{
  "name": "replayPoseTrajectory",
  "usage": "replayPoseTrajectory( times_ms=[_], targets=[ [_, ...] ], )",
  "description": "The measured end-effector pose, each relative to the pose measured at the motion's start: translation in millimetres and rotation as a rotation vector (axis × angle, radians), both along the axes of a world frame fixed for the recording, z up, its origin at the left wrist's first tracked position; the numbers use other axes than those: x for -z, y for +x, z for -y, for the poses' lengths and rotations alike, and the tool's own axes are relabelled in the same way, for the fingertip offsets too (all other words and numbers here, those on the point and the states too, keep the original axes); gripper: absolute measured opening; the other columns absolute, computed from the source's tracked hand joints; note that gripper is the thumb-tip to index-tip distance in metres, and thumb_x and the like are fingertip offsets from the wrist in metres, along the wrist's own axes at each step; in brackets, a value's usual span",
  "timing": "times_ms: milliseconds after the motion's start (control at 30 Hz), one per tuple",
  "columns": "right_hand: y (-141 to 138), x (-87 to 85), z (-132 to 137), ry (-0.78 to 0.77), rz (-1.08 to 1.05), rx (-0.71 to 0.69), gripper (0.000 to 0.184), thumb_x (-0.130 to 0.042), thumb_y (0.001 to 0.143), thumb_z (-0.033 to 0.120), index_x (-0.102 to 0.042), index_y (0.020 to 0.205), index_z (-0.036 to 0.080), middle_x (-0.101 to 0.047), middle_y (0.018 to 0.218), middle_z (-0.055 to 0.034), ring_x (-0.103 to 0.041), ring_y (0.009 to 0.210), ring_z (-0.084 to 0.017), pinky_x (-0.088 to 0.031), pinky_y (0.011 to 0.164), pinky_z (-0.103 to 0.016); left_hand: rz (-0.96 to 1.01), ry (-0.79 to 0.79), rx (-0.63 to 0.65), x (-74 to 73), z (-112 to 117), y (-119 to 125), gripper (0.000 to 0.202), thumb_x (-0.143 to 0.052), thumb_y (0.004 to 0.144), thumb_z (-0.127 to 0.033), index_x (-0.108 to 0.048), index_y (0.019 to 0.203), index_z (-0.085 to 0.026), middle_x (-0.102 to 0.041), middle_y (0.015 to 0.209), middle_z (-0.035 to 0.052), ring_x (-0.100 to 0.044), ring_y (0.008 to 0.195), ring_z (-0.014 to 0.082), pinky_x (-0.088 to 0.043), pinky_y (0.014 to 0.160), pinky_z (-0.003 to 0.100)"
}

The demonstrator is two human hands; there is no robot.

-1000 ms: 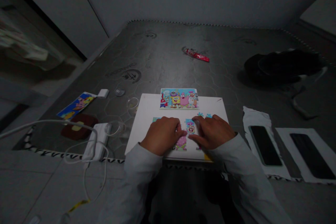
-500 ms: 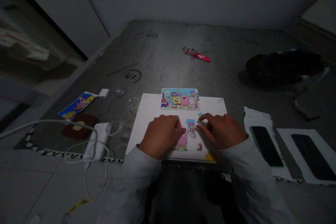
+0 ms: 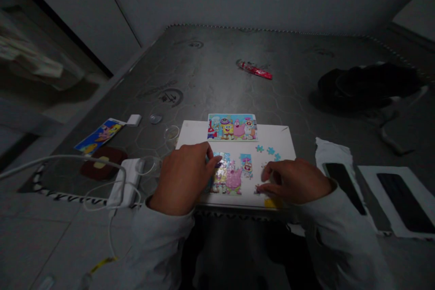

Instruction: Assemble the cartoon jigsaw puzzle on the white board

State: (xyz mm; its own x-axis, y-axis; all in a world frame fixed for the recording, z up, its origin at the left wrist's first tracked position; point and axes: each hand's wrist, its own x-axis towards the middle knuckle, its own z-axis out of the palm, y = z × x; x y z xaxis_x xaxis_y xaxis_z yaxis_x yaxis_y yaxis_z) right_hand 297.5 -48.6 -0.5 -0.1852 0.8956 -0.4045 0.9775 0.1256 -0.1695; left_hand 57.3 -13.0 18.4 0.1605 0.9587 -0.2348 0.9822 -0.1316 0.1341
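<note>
A white board (image 3: 193, 133) lies on the grey mattress in front of me. On its far edge lies a colourful cartoon reference picture (image 3: 232, 127). A partly joined jigsaw (image 3: 229, 176) sits in the board's middle, with loose blue pieces (image 3: 268, 150) to its right. My left hand (image 3: 183, 176) rests at the jigsaw's left edge, fingers curled, fingertips touching it. My right hand (image 3: 294, 180) is on the board's right part, its fingers pinched over a small piece near the front edge.
A white charger and cable (image 3: 124, 181), a dark red case (image 3: 102, 168), a cartoon card (image 3: 98, 136) and small clear lids (image 3: 155, 118) lie left. A red tube (image 3: 255, 71) lies further back. Dark clothing (image 3: 367, 84) and two phones on white paper (image 3: 341, 186) lie right.
Both hands have drawn apart: the left slid left off the jigsaw's middle, the right moved right and nearer, down to a small piece. More of the jigsaw shows.
</note>
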Motion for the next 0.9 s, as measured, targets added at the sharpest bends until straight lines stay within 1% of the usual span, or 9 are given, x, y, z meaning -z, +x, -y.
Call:
replayPoseTrajectory(
  times_ms=[100,167,333,400,533,633,700,767,900],
  targets=[
    [-14.6,0.5,-1.7,-0.057,0.022,-0.039,0.022,-0.074,0.075,0.045,-0.070,0.089,0.029,-0.074,0.079,0.0026,-0.067,0.075,-0.020,-0.039,0.071,-0.033,0.003,-0.004,0.027,1.4,2.8,5.7,0.030,-0.052,0.090,-0.052,-0.066,0.090,-0.026,-0.072,0.085,0.0045,-0.065,0.077,0.0242,-0.038,0.062,0.031],
    [-17.4,1.8,-2.9,-0.081,0.027,-0.047,0.022,-0.075,0.074,0.042,-0.070,0.092,0.029,-0.074,0.082,0.0025,-0.068,0.079,-0.020,-0.040,0.076,-0.035,0.004,-0.009,0.057,3.7,4.2,10.8,0.028,-0.053,0.090,-0.050,-0.067,0.090,-0.026,-0.072,0.086,0.0042,-0.065,0.078,0.0241,-0.038,0.062,0.031],
    [-13.0,8.2,-4.4,-0.099,0.009,-0.060,0.019,-0.074,0.075,0.036,-0.070,0.092,0.030,-0.074,0.082,0.0028,-0.067,0.078,-0.019,-0.041,0.072,-0.033,-0.015,-0.021,0.110,7.9,6.4,21.3,0.029,-0.055,0.089,-0.052,-0.067,0.090,-0.026,-0.072,0.086,0.0036,-0.066,0.077,0.0246,-0.037,0.060,0.031],
    [-11.9,9.7,-3.7,-0.082,-0.018,-0.081,0.019,-0.074,0.075,0.034,-0.070,0.092,0.029,-0.073,0.081,0.0028,-0.067,0.078,-0.019,-0.041,0.075,-0.034,-0.020,-0.017,0.125,7.9,6.5,22.4,0.029,-0.054,0.090,-0.052,-0.067,0.091,-0.026,-0.072,0.085,0.0035,-0.066,0.077,0.0246,-0.037,0.059,0.031],
    [-5.7,5.9,-1.1,-0.033,-0.052,-0.088,0.023,-0.076,0.074,0.034,-0.070,0.095,0.029,-0.073,0.080,0.0032,-0.068,0.078,-0.018,-0.042,0.079,-0.034,-0.038,0.002,0.140,8.4,6.3,20.3,0.029,-0.053,0.090,-0.052,-0.066,0.093,-0.026,-0.072,0.086,0.0036,-0.066,0.077,0.0250,-0.036,0.058,0.031],
    [12.0,1.0,-0.6,-0.016,-0.066,-0.002,0.019,-0.071,0.079,0.035,-0.071,0.097,0.030,-0.073,0.082,0.0034,-0.067,0.075,-0.016,-0.042,0.071,-0.030,-0.045,0.006,0.144,9.2,6.5,18.6,0.030,-0.052,0.090,-0.052,-0.066,0.093,-0.026,-0.072,0.086,0.0036,-0.066,0.077,0.0254,-0.035,0.058,0.031],
    [29.7,0.8,-1.4,0.047,-0.019,0.121,0.015,-0.066,0.083,0.038,-0.071,0.094,0.030,-0.072,0.077,0.0036,-0.066,0.069,-0.016,-0.040,0.064,-0.029,-0.051,0.000,0.140,8.9,6.6,18.7,0.030,-0.052,0.091,-0.052,-0.066,0.092,-0.027,-0.072,0.086,0.0036,-0.066,0.078,0.0259,-0.035,0.058,0.031],
    [47.7,3.7,-2.3,0.109,0.029,0.224,0.017,-0.065,0.082,0.043,-0.070,0.091,0.029,-0.071,0.071,0.0038,-0.063,0.064,-0.016,-0.039,0.061,-0.029,-0.057,-0.016,0.129,7.8,6.4,19.4,0.029,-0.052,0.090,-0.052,-0.066,0.089,-0.027,-0.072,0.086,0.0034,-0.066,0.078,0.0263,-0.034,0.057,0.032],
    [68.5,12.2,-4.1,0.194,0.018,0.289,0.022,-0.068,0.078,0.045,-0.069,0.093,0.029,-0.070,0.071,0.0036,-0.063,0.064,-0.016,-0.038,0.059,-0.028,-0.065,-0.041,0.123,5.4,5.5,20.8,0.028,-0.052,0.090,-0.052,-0.066,0.089,-0.027,-0.071,0.085,0.0036,-0.066,0.078,0.0265,-0.033,0.057,0.032]
  ],
)
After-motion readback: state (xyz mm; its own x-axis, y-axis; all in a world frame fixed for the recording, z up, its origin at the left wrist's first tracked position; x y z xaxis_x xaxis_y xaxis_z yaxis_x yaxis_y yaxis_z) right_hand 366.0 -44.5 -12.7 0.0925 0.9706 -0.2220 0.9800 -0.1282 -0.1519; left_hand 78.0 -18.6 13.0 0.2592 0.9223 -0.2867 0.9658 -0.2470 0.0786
